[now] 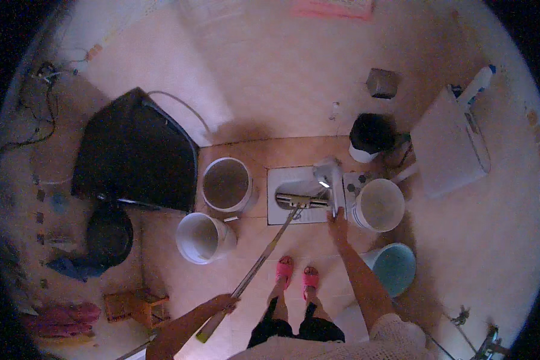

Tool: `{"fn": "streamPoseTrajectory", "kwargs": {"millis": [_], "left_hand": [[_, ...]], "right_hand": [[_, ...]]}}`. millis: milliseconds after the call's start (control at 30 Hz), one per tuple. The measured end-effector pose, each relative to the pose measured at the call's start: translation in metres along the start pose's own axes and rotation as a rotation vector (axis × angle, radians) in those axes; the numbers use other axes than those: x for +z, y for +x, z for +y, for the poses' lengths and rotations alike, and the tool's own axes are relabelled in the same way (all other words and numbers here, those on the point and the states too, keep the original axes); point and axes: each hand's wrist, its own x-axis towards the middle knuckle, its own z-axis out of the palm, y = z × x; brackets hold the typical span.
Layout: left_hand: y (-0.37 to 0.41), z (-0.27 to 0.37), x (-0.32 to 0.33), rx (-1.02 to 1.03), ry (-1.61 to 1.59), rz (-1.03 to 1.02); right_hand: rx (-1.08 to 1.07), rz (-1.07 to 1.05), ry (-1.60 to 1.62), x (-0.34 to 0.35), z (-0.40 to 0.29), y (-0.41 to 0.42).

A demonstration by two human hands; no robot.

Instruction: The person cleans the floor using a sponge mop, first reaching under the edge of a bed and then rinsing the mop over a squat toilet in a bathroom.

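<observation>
My left hand (226,303) grips the lower part of a mop's long pole (261,258). The wide, flat mop head (300,201) lies across the basin of a white squat toilet (276,217) set in the floor. In my right hand (337,223) is the handle of a pale, long-handled utensil, apparently a dipper (335,173). It is held over the toilet's right side, beside the mop head. A bright streak shows under its end; whether that is water or a reflection is unclear.
Two white buckets (227,159) (198,258) stand left of the toilet. Right of it are another white bucket (380,182), a teal bucket (396,270) and a bin with a black liner (372,132). A big dark cabinet-like object (135,148) and a wooden stool (137,306) are at left.
</observation>
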Motion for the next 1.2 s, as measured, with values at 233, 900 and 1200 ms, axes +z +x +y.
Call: {"fn": "streamPoseTrajectory", "kwargs": {"millis": [233,900,1200], "left_hand": [[0.012,-0.162,0.069,0.102,0.033,0.230],[0.012,-0.210,0.138,-0.076,0.120,0.624],[0.007,-0.217,0.142,-0.056,0.167,0.690]], "right_hand": [[-0.100,-0.053,0.081,0.045,0.023,-0.008],[-0.151,-0.070,-0.269,0.200,0.032,0.055],[-0.173,0.295,-0.260,0.105,0.153,0.075]]}}
